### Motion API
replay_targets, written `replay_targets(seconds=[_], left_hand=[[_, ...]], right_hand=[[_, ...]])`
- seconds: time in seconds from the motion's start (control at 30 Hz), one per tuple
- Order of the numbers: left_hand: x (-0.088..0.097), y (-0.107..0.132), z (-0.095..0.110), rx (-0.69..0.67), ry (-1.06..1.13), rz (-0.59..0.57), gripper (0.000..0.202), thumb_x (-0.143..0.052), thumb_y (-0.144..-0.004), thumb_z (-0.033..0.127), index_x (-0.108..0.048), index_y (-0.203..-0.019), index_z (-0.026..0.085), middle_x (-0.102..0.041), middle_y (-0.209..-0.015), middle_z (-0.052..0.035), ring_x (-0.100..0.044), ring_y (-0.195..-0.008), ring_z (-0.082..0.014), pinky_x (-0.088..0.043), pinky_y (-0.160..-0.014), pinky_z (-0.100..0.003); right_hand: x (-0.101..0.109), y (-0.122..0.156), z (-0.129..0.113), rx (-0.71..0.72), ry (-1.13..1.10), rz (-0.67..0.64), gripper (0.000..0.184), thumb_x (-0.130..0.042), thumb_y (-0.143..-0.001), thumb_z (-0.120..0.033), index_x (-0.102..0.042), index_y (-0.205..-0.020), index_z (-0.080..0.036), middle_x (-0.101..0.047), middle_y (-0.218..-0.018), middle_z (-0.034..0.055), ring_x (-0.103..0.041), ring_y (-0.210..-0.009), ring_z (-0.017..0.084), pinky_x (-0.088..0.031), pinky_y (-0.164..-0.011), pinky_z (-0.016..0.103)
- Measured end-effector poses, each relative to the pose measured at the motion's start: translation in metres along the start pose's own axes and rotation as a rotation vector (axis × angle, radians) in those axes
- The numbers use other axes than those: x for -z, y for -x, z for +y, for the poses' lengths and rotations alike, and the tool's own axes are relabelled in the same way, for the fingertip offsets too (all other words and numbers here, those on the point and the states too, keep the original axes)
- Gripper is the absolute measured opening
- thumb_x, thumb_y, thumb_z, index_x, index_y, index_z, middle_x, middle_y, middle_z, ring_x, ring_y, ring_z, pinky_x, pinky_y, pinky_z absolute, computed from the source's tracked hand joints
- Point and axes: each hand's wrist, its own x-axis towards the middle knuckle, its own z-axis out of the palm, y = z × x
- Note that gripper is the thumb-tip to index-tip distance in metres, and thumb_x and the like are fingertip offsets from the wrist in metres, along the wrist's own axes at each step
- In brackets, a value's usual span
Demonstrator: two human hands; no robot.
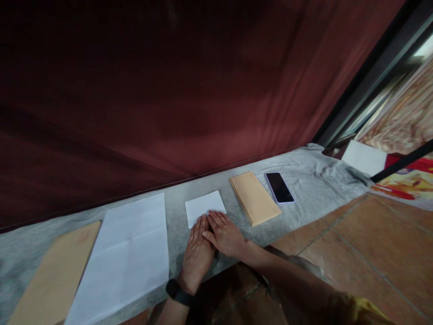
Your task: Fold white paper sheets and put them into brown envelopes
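A small folded white sheet of paper [204, 205] lies flat on the grey cloth. My left hand [198, 250], with a black band on its wrist, rests its outstretched fingers on the near edge of that paper. Beside it, my right hand [227, 235] also lies flat, fingertips on the paper and thumb across the left hand. The hands cover the paper's near part. To the right is a stack of brown envelopes [255, 198]. Larger white paper [131, 257] with a faint crease lies to the left.
A bigger brown envelope [56, 277] lies at the far left. A phone [279, 187] with a dark screen rests right of the envelope stack. The grey cloth [314, 180] runs along a dark red curtain [189, 104]. Brown floor tiles [372, 243] show at right.
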Motion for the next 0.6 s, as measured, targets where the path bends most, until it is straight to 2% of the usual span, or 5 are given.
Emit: replay_targets(seconds=[0.1,0.2,0.4,0.6], left_hand=[[0.001,0.000,0.003,0.004,0.018,0.012,0.072,-0.038,-0.090,0.013,-0.014,-0.159,0.009,-0.035,-0.160,-0.0188,-0.029,-0.150,-0.0260,-0.034,-0.120,-0.049],[0.007,0.000,0.006,-0.005,-0.017,-0.015,0.069,-0.041,-0.092,0.020,-0.022,-0.157,0.007,-0.036,-0.159,-0.0201,-0.029,-0.150,-0.0276,-0.032,-0.120,-0.051],[0.021,-0.002,0.004,0.004,-0.088,-0.177,0.059,-0.039,-0.095,0.025,-0.037,-0.153,0.012,-0.041,-0.157,-0.0168,-0.030,-0.150,-0.0262,-0.029,-0.121,-0.051],[0.017,-0.003,0.011,0.063,-0.141,-0.110,0.055,-0.034,-0.095,0.015,-0.041,-0.149,0.007,-0.042,-0.156,-0.0191,-0.034,-0.148,-0.0262,-0.032,-0.120,-0.048]], right_hand=[[-0.001,-0.001,0.001,0.004,0.002,0.005,0.063,-0.034,-0.105,-0.050,-0.045,-0.148,-0.005,-0.042,-0.155,0.0177,-0.037,-0.146,0.026,-0.031,-0.121,0.043],[-0.001,-0.003,0.002,0.004,0.005,0.001,0.062,-0.034,-0.105,-0.050,-0.046,-0.148,-0.007,-0.041,-0.156,0.0170,-0.037,-0.146,0.026,-0.031,-0.121,0.043],[-0.003,-0.005,0.003,-0.006,-0.006,-0.004,0.061,-0.031,-0.106,-0.051,-0.047,-0.148,-0.010,-0.039,-0.157,0.0150,-0.035,-0.147,0.025,-0.029,-0.122,0.044],[-0.003,-0.006,0.007,0.001,-0.020,-0.042,0.056,-0.029,-0.107,-0.048,-0.046,-0.149,-0.014,-0.040,-0.157,0.0114,-0.035,-0.147,0.025,-0.027,-0.122,0.046]])
